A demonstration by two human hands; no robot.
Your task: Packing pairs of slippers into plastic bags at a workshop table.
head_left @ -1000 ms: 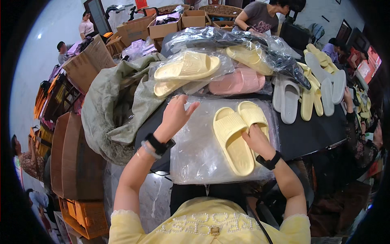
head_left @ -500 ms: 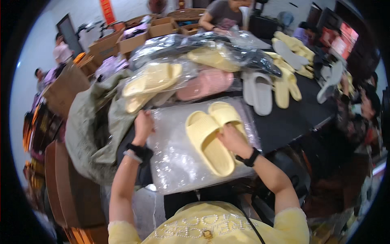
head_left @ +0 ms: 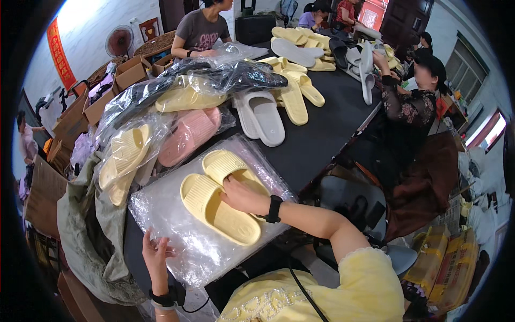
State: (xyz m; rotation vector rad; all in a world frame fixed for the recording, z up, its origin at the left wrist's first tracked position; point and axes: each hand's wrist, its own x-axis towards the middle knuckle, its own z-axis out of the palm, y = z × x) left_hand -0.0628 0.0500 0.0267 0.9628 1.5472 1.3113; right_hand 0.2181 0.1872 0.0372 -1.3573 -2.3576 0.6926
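Note:
A pair of pale yellow slide slippers (head_left: 230, 221) lies side by side on a stack of clear plastic bags (head_left: 188, 260), at the near end of the dark table. My right hand (head_left: 244, 197) grips the pair where the two inner edges meet, its fingertips hidden inside the farther slipper. Beside the left edge of the bags, my left hand (head_left: 155, 256) is raised with its fingers apart and nothing in them. Just beyond lie a bagged pink slipper (head_left: 190, 137) and a bagged yellow pair (head_left: 126, 158).
Bagged dark slippers (head_left: 244, 78) are heaped farther back. Grey slippers (head_left: 263, 118) and loose yellow slippers (head_left: 294, 99) lie on the black table (head_left: 322, 129). An olive sack (head_left: 88, 225) hangs at left. One person (head_left: 204, 32) works across; another (head_left: 410, 102) sits at right.
The view has turned to the right. My left hand has moved off the far left corner of the bags toward me, and its fingers have spread. My right hand remains on the yellow slippers.

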